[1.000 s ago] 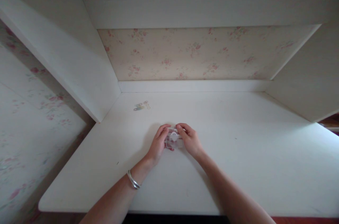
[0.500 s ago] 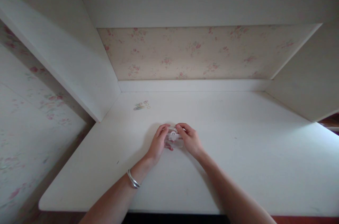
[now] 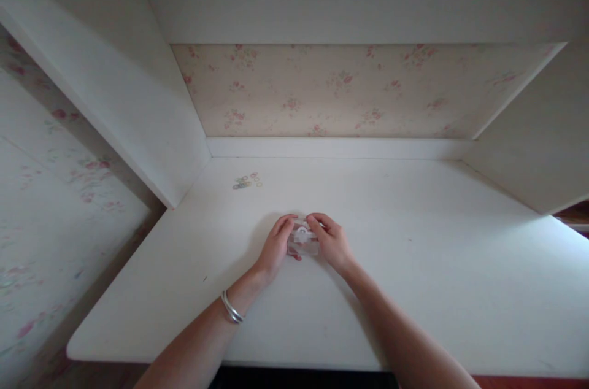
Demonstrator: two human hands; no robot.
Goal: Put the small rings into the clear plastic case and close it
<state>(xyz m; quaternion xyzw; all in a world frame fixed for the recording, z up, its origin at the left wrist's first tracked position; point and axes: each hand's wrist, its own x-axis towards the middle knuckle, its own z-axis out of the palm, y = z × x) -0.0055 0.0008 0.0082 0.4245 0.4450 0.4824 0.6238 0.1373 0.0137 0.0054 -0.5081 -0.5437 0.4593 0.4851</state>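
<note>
Between my two hands is a small clear plastic box [image 3: 304, 246] with a white round piece at its top middle. My left hand [image 3: 276, 248] grips its left side, with the thumb on top and a fingertip showing beneath. The right side is held by my right hand [image 3: 334, 243], its thumb resting near the upper edge. The fingers cover both ends of the box, and what is inside cannot be made out. A small cluster of thin, pale-coloured rings [image 3: 243, 181] lies on the desk beyond my left hand.
The white desk [image 3: 437, 291] spreads out under my hands. Upright white panels [image 3: 170, 150] bound it left and right, with a shelf [image 3: 340, 15] overhead and flowered wallpaper [image 3: 322, 88] behind. A short dark mark [image 3: 205, 279] shows left of my left forearm.
The view has shifted slightly. Both hands keep their hold on the clear box, and the rings lie where they were.
</note>
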